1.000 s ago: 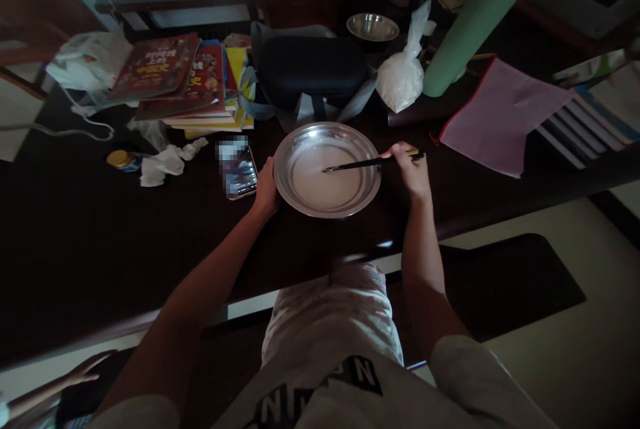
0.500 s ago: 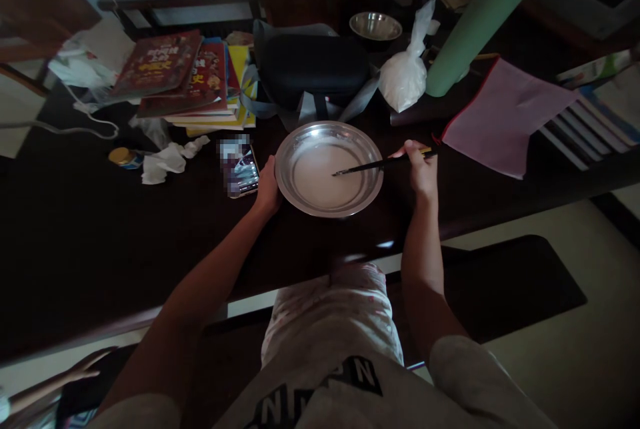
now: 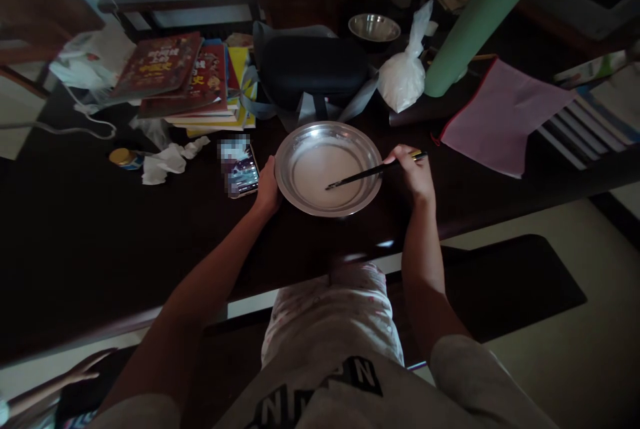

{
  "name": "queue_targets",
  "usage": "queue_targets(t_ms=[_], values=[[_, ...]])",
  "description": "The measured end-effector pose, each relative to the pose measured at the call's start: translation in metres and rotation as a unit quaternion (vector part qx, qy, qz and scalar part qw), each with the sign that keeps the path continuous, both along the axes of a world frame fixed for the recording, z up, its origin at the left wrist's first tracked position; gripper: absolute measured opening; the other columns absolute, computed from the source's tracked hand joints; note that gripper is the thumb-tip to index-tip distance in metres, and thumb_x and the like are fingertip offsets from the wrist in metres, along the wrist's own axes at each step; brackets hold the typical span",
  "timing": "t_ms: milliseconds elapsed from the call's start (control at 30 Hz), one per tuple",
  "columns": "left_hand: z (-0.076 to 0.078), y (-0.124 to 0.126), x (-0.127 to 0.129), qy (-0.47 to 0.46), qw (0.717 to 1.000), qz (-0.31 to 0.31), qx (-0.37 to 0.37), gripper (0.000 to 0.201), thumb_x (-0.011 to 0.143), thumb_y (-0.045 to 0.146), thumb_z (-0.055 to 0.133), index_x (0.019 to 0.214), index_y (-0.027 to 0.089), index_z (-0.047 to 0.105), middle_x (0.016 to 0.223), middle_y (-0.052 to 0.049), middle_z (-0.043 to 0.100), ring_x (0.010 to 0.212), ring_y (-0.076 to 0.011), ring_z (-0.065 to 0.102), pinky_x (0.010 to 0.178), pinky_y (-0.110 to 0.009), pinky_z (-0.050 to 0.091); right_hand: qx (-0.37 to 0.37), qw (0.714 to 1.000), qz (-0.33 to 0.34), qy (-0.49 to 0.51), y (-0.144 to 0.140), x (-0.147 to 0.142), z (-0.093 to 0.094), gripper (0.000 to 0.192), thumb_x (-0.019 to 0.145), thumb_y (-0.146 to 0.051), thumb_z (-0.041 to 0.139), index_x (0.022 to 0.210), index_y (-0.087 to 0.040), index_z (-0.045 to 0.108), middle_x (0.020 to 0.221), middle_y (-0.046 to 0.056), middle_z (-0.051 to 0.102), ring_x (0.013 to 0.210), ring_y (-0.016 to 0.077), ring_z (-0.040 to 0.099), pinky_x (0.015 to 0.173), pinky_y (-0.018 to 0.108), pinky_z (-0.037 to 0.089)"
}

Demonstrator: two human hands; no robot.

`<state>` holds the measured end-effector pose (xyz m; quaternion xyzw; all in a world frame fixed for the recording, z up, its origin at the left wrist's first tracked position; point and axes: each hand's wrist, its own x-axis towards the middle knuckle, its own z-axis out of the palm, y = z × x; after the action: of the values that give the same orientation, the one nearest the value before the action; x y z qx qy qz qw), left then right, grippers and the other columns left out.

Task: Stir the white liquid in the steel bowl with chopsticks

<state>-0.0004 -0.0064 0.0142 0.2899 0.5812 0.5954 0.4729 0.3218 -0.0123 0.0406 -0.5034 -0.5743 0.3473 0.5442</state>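
Observation:
A shiny metal basin stands on the dark table, holding a pale, milky mixture. My left hand grips its left rim, fingers partly hidden behind the wall. In my right hand, above the table at the basin's right side, is a pair of black chopsticks with gold-coloured ends. Their tips dip into the mixture left of its middle, toward the near side. Just left of my left hand lies a phone with its screen lit.
Behind the basin sits a black case, with stacked books to its left. A tied bag of white powder, a green bottle and a pink mesh pouch stand right. Crumpled tissue and a small jar lie left. Another person's hand shows lower left.
The chopstick tips have shifted slightly left and toward me through the mixture, with my right hand moving a little left. My left hand and the basin stay put.

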Motion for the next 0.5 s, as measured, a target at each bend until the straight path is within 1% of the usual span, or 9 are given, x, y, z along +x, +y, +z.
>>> queue_targets(t_ms=[67,100,133,200,267,300,367,433,500], values=[[0.0033,-0.0009,0.0014,-0.005,1.0,0.003,-0.005,0.032,0.103,0.035,0.063,0.075,0.022,0.069,0.083,-0.003,0.072,0.086,-0.0198,0.065,0.083,-0.027,0.054,0.004,0.999,0.031,-0.005,0.0004,-0.0035,0.0011,0.054,0.083,-0.078,0.073,0.063,-0.028,0.071,0.064,0.0,0.071,0.071,0.0201,0.071,0.081,0.039,0.057],[0.0049,-0.0013,0.0023,-0.005,1.0,0.002,-0.007,0.034,0.104,0.034,0.061,0.074,0.022,0.069,0.082,-0.003,0.071,0.084,-0.0195,0.064,0.082,-0.028,0.054,0.012,1.0,0.024,-0.003,0.0008,-0.004,0.0012,0.054,0.082,-0.078,0.073,0.063,-0.028,0.072,0.065,0.0,0.072,0.071,0.02,0.071,0.081,0.039,0.057],[0.0062,-0.0015,0.0031,-0.002,1.0,0.002,-0.011,0.036,0.106,0.032,0.059,0.073,0.021,0.069,0.081,-0.003,0.071,0.082,-0.0192,0.063,0.081,-0.028,0.053,0.022,1.0,0.009,0.0,0.0013,-0.0034,0.0008,0.053,0.083,-0.077,0.074,0.064,-0.028,0.072,0.066,0.0,0.072,0.072,0.0199,0.07,0.082,0.039,0.057],[0.0077,-0.0017,0.004,0.007,1.0,0.005,-0.02,0.038,0.108,0.031,0.055,0.073,0.021,0.068,0.08,-0.003,0.07,0.08,-0.0186,0.062,0.079,-0.028,0.053,0.034,0.998,-0.042,0.01,0.002,0.0001,-0.0009,0.052,0.084,-0.076,0.073,0.064,-0.028,0.073,0.066,-0.001,0.072,0.07,0.0192,0.069,0.081,0.038,0.056],[0.0078,-0.0015,0.0038,0.015,0.999,0.014,-0.032,0.037,0.107,0.032,0.056,0.073,0.022,0.068,0.077,-0.001,0.067,0.078,-0.0181,0.061,0.078,-0.028,0.053,0.035,0.997,-0.066,0.02,0.0022,0.0034,-0.0028,0.053,0.086,-0.076,0.07,0.064,-0.028,0.073,0.064,-0.002,0.071,0.069,0.0189,0.068,0.082,0.038,0.056],[0.0074,-0.0013,0.0034,0.019,0.999,0.017,-0.037,0.035,0.106,0.033,0.058,0.074,0.022,0.067,0.075,0.0,0.066,0.078,-0.0179,0.061,0.077,-0.027,0.053,0.029,0.998,-0.055,0.018,0.0021,0.0037,-0.0033,0.053,0.086,-0.076,0.071,0.064,-0.028,0.073,0.063,-0.002,0.071,0.069,0.0189,0.069,0.082,0.038,0.056],[0.006,-0.0007,0.0022,0.024,0.998,0.021,-0.044,0.032,0.103,0.036,0.062,0.074,0.022,0.067,0.072,0.001,0.064,0.077,-0.0173,0.061,0.076,-0.026,0.052,0.01,1.0,-0.008,0.003,0.002,0.0011,-0.0032,0.055,0.083,-0.078,0.072,0.063,-0.027,0.073,0.063,-0.002,0.071,0.071,0.0193,0.071,0.081,0.038,0.056],[0.0041,0.0002,0.0012,0.025,0.999,0.021,-0.043,0.031,0.103,0.037,0.062,0.076,0.022,0.068,0.073,0.001,0.065,0.076,-0.0166,0.06,0.075,-0.025,0.052,0.009,1.0,0.027,-0.005,0.0026,-0.0029,-0.0023,0.056,0.081,-0.08,0.073,0.064,-0.027,0.074,0.066,-0.001,0.073,0.074,0.0201,0.073,0.082,0.038,0.057],[0.0015,0.0015,0.0008,0.021,0.999,0.018,-0.038,0.031,0.104,0.036,0.06,0.078,0.021,0.068,0.074,0.0,0.067,0.076,-0.0161,0.059,0.074,-0.024,0.052,0.02,1.0,0.008,-0.001,0.0034,-0.0045,-0.0017,0.055,0.081,-0.08,0.073,0.066,-0.027,0.075,0.068,-0.001,0.075,0.075,0.0201,0.073,0.082,0.038,0.057]])
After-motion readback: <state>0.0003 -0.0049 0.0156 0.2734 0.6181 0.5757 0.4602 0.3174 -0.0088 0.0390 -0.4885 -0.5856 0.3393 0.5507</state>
